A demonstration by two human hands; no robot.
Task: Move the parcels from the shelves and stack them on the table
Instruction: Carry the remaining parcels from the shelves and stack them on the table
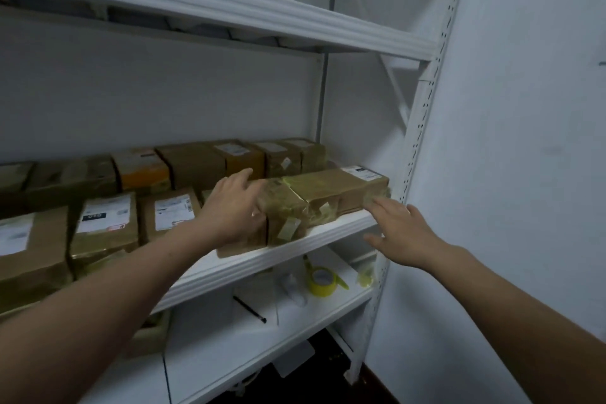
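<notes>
I am looking at a white metal shelving unit (295, 236) with both bare arms stretched toward its middle shelf. My left hand (234, 207) is pressed against the left end of a long brown cardboard parcel wrapped in glossy yellowish tape (323, 195), fingers spread and curling onto its top edge, not closed round it. My right hand (401, 229) sits at about 3 o'clock from that parcel, fingers apart and flat, the fingertips just reaching the parcel's right front corner (whether they actually touch it I cannot tell). The parcel lies on the shelf near the front edge, angled, its right end with a white label close to the perforated white upright post (426, 108).

At 9 o'clock from the parcel stand more brown cardboard boxes with white shipping labels (105, 223) along the front, and at 11 o'clock a back row of taped brown boxes (229, 157) against the wall. On the shelf below, at 6 o'clock, lie a roll of yellow tape (323, 280) and a thin black pen (250, 309). The white wall (524, 141) fills the 3 o'clock side.
</notes>
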